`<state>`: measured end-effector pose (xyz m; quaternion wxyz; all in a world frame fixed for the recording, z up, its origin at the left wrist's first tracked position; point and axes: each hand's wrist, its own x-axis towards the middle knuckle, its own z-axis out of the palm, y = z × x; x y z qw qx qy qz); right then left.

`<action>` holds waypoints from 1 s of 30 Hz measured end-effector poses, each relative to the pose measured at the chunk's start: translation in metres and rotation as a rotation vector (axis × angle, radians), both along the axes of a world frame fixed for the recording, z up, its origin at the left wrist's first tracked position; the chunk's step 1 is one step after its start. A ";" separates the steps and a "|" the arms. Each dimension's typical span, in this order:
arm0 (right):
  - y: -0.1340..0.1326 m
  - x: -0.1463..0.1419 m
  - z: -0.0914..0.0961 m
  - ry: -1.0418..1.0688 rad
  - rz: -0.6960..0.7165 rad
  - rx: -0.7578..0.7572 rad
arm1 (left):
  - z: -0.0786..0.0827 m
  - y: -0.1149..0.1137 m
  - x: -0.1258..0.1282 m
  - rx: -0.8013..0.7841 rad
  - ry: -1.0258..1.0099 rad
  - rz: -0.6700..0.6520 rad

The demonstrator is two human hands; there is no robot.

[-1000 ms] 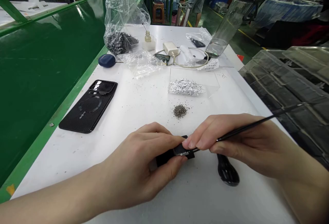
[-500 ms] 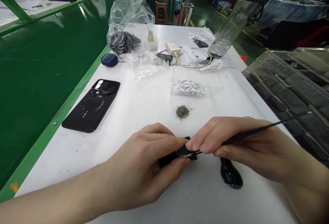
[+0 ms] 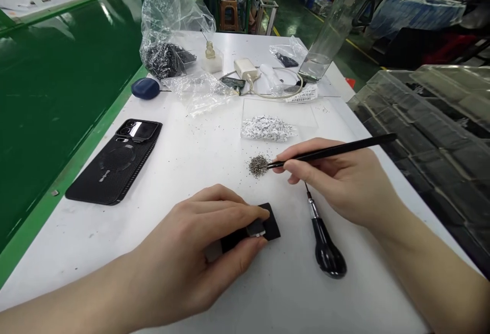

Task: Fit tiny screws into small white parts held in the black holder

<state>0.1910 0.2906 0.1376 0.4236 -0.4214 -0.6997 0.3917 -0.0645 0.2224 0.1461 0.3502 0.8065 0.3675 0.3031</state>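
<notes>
Right hand [image 3: 329, 181] moved to granules [image 3: 258, 166], pinching black pick [image 3: 329, 151], left hand [image 3: 187, 252] gripping pad [image 3: 272, 227]

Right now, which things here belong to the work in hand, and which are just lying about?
Part of the work: left hand on black pad with metal piece; right hand with thin black pick at grey granules; black-handled tool.
Lying about: black phone case, navy case, white charger.

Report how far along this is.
Done: a small metal piece sits on the black square pad, held by the left hand. In hand: the right hand holds a slim black stylus at the small grey granule pile. Remaining: a silvery heap lies on the clear plastic sheet.
</notes>
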 end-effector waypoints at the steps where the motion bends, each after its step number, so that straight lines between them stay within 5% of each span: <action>1: 0.001 0.000 -0.001 -0.035 0.017 0.002 | 0.000 0.001 0.000 0.001 0.000 -0.004; 9: 0.003 0.000 -0.003 -0.198 0.172 0.019 | -0.001 0.002 -0.001 0.012 0.031 -0.016; 30: 0.005 0.003 -0.005 -0.198 0.125 0.007 | -0.006 0.000 0.002 -0.024 -0.093 0.015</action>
